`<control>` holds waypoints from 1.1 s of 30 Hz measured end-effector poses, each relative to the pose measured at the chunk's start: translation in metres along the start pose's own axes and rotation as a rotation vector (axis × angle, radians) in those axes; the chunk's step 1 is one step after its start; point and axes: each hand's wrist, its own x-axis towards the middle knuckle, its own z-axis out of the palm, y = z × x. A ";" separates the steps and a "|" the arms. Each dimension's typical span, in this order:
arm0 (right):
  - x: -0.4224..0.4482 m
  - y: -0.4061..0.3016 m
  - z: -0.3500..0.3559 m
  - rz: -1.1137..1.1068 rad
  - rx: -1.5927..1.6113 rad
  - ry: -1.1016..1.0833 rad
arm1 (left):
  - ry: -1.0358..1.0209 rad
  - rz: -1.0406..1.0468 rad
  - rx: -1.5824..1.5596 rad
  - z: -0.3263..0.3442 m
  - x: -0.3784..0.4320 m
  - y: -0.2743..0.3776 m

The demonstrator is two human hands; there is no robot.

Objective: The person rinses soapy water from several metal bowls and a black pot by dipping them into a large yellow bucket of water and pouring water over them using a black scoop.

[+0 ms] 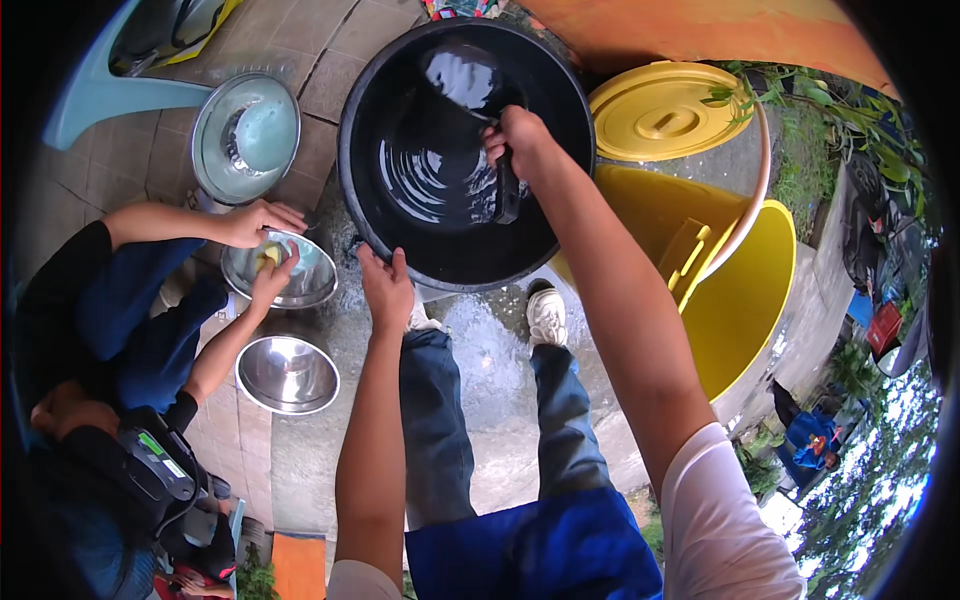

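Observation:
In front of me is a large round black plastic basin (457, 259) with rippling water (420, 165) inside. My right hand (521, 142) reaches over the basin, its fingers closed around the black handle (508, 196) of what looks like a dark dipper. The dipper's bowl appears to lie at the far side, where bright reflections show, but its outline blends into the basin. At the near left, my left hand (388, 292) grips the basin's rim, thumb over the edge and fingers outside.
A co-worker's hands (274, 274) at left hold a yellow sponge (270, 255) in a metal bowl (319, 289). Beside it are a soapy bowl (259, 139) and a shiny bowl (289, 375). At right, a tipped yellow bucket (742, 300) and its lid (667, 112) lie near plants (892, 161).

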 end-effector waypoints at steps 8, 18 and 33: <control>0.011 -0.002 -0.091 0.143 0.323 0.084 | 0.096 0.152 0.111 -0.002 0.022 0.031; -0.033 0.082 -0.166 0.063 0.162 0.243 | 0.078 0.188 0.150 -0.011 0.041 0.043; -0.081 0.110 -0.072 -0.704 -1.304 0.285 | -0.017 0.135 0.260 -0.024 0.044 0.036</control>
